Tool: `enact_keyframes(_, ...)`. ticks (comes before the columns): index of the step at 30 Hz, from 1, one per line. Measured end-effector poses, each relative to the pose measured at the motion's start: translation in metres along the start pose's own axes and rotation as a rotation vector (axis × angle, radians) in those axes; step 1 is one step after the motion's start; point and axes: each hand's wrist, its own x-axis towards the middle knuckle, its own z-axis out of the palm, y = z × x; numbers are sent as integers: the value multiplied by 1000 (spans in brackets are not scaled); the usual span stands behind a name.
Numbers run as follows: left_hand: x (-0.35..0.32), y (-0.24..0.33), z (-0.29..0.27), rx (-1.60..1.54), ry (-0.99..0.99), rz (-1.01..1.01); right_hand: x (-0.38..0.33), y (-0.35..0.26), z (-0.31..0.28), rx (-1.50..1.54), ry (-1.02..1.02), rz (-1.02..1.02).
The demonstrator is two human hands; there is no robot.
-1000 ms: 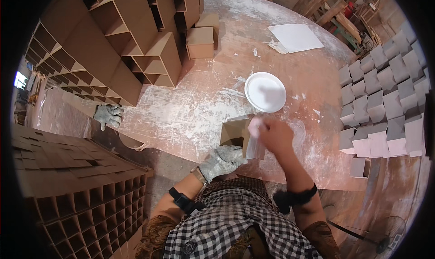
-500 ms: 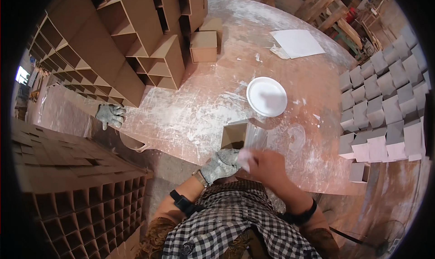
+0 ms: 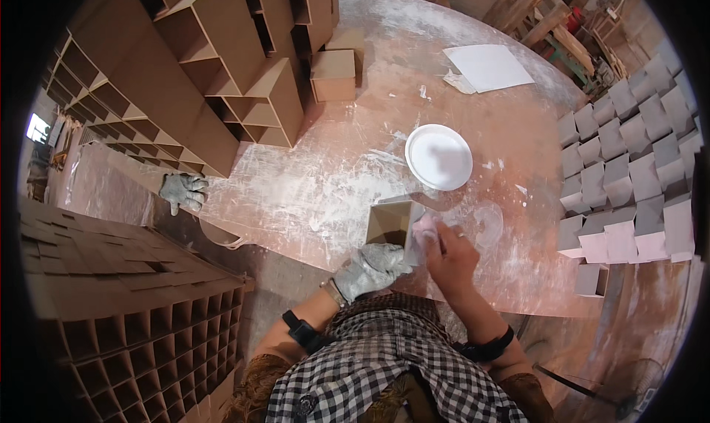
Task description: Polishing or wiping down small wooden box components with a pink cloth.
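Note:
An open brown board box [image 3: 387, 219] stands near the front edge of the table, its hollow inside facing up. My left hand [image 3: 371, 268], in a grey knit glove, is closed on the box's near edge. In my bare right hand [image 3: 452, 258] is a pale pink wad [image 3: 423, 235], pressed against the box's right side wall; I cannot tell if it is sponge or cloth. A round white dish [image 3: 438, 157] rests just beyond the box, with a shadow across its middle.
The table [image 3: 318, 186] is smeared with white. At left stand brown compartment boxes [image 3: 200, 123], a loose grey glove [image 3: 183, 191] and a stack of brown cell boxes [image 3: 126, 327]. Whitish boxes [image 3: 629, 175] are piled at right. A white sheet [image 3: 488, 68] lies farther back.
My right hand has swung right and forward, bringing the pink wad from beside my left glove onto the box's right wall. My left hand and the box have shifted slightly right.

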Motion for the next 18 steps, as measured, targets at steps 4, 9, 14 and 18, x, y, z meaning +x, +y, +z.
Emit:
enact_keyframes(4, -3, -17, 11, 76, 100, 161, -18, 10, 8, 56, 8, -102)
enact_keyframes(9, 0, -8, -2, 77, -9, 35, -24, 31, 7, 107, -1, -333)
enact_keyframes(14, 1, -13, -2, -9, -30, 56, 36, 48, 46, 83, 123, -195)
enact_keyframes(18, -6, -12, -4, -11, -3, -7, 5, 41, 39, 343, 91, -436)
